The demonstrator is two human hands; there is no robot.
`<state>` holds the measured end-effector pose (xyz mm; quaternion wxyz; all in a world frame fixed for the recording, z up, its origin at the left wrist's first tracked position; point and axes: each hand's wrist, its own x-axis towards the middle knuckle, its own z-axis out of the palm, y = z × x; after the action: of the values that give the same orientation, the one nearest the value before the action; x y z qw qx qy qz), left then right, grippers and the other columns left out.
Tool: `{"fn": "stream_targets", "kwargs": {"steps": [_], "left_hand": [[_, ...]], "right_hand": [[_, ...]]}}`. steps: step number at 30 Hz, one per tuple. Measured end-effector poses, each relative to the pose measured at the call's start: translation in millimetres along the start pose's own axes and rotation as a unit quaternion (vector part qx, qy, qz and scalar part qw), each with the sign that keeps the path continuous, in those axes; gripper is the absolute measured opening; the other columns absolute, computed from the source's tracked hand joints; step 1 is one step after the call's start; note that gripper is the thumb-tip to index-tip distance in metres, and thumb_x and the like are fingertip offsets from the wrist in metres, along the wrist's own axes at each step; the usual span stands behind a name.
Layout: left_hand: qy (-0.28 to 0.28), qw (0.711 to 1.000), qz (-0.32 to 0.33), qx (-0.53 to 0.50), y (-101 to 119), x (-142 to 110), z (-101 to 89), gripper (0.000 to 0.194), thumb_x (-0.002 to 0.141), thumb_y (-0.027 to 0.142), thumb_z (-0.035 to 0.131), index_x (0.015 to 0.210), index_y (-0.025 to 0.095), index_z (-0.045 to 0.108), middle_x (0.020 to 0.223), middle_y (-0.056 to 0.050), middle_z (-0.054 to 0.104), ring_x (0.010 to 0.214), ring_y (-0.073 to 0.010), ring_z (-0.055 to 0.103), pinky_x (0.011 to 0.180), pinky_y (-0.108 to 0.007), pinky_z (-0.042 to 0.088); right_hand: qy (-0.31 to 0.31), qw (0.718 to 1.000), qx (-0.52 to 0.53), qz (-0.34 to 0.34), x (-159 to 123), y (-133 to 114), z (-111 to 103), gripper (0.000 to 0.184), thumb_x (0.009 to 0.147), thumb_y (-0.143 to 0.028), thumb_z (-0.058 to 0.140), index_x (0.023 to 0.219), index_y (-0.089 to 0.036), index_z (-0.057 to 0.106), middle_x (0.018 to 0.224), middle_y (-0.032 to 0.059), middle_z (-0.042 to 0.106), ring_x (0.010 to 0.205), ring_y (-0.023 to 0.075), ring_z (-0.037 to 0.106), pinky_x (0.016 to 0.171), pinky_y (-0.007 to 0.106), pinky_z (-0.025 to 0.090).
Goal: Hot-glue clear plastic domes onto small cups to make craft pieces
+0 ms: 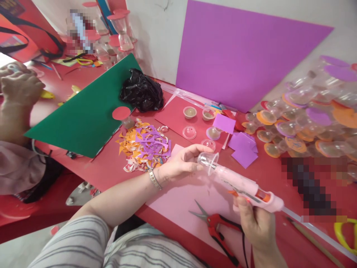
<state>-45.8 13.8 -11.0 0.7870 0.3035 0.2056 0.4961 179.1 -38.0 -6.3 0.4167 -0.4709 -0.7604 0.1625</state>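
My left hand (185, 160) pinches a small clear plastic cup (214, 160) with a flanged rim. In my right hand (258, 227) is a pink glue gun (237, 182), its metal nozzle pointing into the open side of the cup. Whether the nozzle touches the plastic, I cannot tell. A glue stick's clear length sticks out behind the gun. Red-handled shears (214, 222) lie with blades apart on the pink sheet (178, 201) below my hands. Beyond them sit a sand-filled cup (190, 112), another clear cup (189, 132) and purple paper squares (244, 149).
Stacked cup hourglasses (295, 126) fill the right side. Paper scraps (146, 143), a black plastic bag (142, 90) and a leaning green board (83, 115) stand left. A purple board (240, 56) leans behind. A pencil (315, 240) lies right; another person's hands (21, 85) are far left.
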Motion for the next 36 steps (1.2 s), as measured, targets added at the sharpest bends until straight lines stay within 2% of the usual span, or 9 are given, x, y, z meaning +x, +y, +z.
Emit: {"fn": "stream_targets", "kwargs": {"steps": [4, 9, 14, 19, 23, 29, 36], "left_hand": [[0.0, 1.0, 0.008, -0.018, 2.6, 0.1, -0.8, 0.043, 0.063, 0.024, 0.089, 0.102, 0.02, 0.072, 0.097, -0.005, 0.069, 0.088, -0.0168, 0.064, 0.08, -0.026, 0.051], [-0.019, 1.0, 0.006, 0.02, 1.9, -1.7, -0.4, 0.042, 0.064, 0.023, 0.088, 0.101, 0.019, 0.071, 0.103, -0.007, 0.07, 0.089, -0.017, 0.064, 0.081, -0.026, 0.05], [-0.044, 0.998, 0.004, 0.05, 1.0, -1.1, -1.8, 0.04, 0.066, 0.026, 0.089, 0.102, 0.019, 0.071, 0.101, -0.007, 0.069, 0.089, -0.0168, 0.064, 0.079, -0.025, 0.05], [-0.069, 0.996, 0.011, 0.052, 1.2, -0.2, -2.5, 0.037, 0.07, 0.024, 0.087, 0.103, 0.019, 0.072, 0.101, -0.007, 0.068, 0.09, -0.0155, 0.063, 0.079, -0.024, 0.049], [-0.062, 0.997, 0.018, 0.044, -0.9, 0.6, -2.5, 0.037, 0.07, 0.02, 0.087, 0.104, 0.02, 0.072, 0.104, -0.006, 0.068, 0.09, -0.0142, 0.063, 0.082, -0.024, 0.05], [-0.077, 0.996, 0.017, 0.036, -4.7, 2.4, -2.2, 0.038, 0.069, 0.019, 0.087, 0.104, 0.02, 0.071, 0.105, -0.007, 0.068, 0.093, -0.0148, 0.064, 0.083, -0.026, 0.051], [-0.071, 0.997, -0.001, 0.036, -5.6, 0.7, -0.3, 0.04, 0.069, 0.02, 0.088, 0.104, 0.018, 0.07, 0.104, -0.005, 0.066, 0.093, -0.0142, 0.064, 0.082, -0.026, 0.052]], "right_hand": [[0.01, 1.0, 0.009, -0.004, -2.6, -0.2, -2.6, 0.028, 0.096, -0.039, 0.054, 0.078, -0.02, 0.063, 0.059, 0.0018, 0.061, 0.047, 0.0143, 0.059, 0.045, 0.024, 0.049], [-0.011, 1.0, -0.006, 0.016, -6.3, 2.1, -1.6, 0.032, 0.096, -0.042, 0.053, 0.072, -0.021, 0.058, 0.057, 0.002, 0.059, 0.046, 0.0151, 0.057, 0.043, 0.025, 0.047], [-0.029, 1.0, -0.003, 0.01, -8.6, 4.9, -0.1, 0.027, 0.097, -0.038, 0.054, 0.077, -0.021, 0.059, 0.058, 0.0011, 0.059, 0.047, 0.014, 0.057, 0.043, 0.023, 0.046], [-0.023, 1.0, -0.005, 0.001, -5.5, 1.1, 0.6, 0.032, 0.098, -0.04, 0.052, 0.073, -0.021, 0.057, 0.058, 0.0013, 0.059, 0.046, 0.013, 0.056, 0.042, 0.022, 0.045], [0.007, 1.0, -0.011, -0.001, -4.7, 2.8, -0.6, 0.031, 0.096, -0.043, 0.055, 0.077, -0.019, 0.06, 0.057, 0.002, 0.061, 0.045, 0.0143, 0.057, 0.042, 0.024, 0.047], [-0.008, 0.999, 0.036, 0.031, -7.2, 5.5, 1.7, 0.033, 0.094, -0.045, 0.058, 0.078, -0.018, 0.069, 0.056, 0.0037, 0.066, 0.044, 0.0151, 0.059, 0.041, 0.024, 0.048], [0.017, 0.984, 0.11, 0.14, -5.6, -1.9, 8.1, 0.047, 0.09, -0.057, 0.06, 0.063, -0.018, 0.067, 0.049, 0.0025, 0.065, 0.039, 0.013, 0.058, 0.038, 0.021, 0.048]]}}
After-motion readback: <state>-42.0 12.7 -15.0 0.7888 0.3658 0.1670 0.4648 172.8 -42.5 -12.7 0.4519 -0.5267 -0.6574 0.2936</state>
